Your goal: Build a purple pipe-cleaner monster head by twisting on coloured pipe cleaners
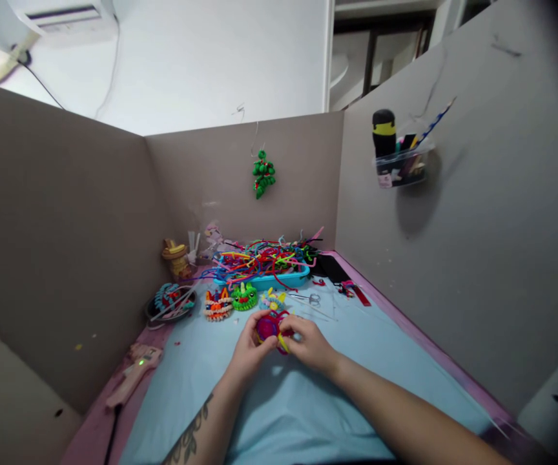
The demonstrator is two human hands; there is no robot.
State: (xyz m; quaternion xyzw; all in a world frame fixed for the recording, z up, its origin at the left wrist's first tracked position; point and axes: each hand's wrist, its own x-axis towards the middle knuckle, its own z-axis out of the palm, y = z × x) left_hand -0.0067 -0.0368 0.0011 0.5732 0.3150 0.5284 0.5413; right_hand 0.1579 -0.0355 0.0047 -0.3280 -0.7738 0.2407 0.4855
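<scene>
Low over the blue cloth, my left hand (pixel 252 342) is closed around a small magenta and purple pipe-cleaner piece (pixel 267 328). From the other side my right hand (pixel 307 341) pinches a yellow pipe cleaner (pixel 283 342) at the piece's right edge. Fingers hide part of the piece, so its full shape cannot be made out. Just beyond my hands sit a blue and yellow pipe-cleaner figure (pixel 272 299), a green one (pixel 245 296) with eyes, and an orange and cream one (pixel 217 305).
A blue tray (pixel 269 281) heaped with coloured pipe cleaners stands at the back. Scissors (pixel 314 299) lie before it. At left are a dark bowl (pixel 189 303) and a pink glue gun (pixel 136 374) with a green light. Grey partitions (pixel 240 213) enclose the table; a plastic holder (pixel 402 169) hangs at right.
</scene>
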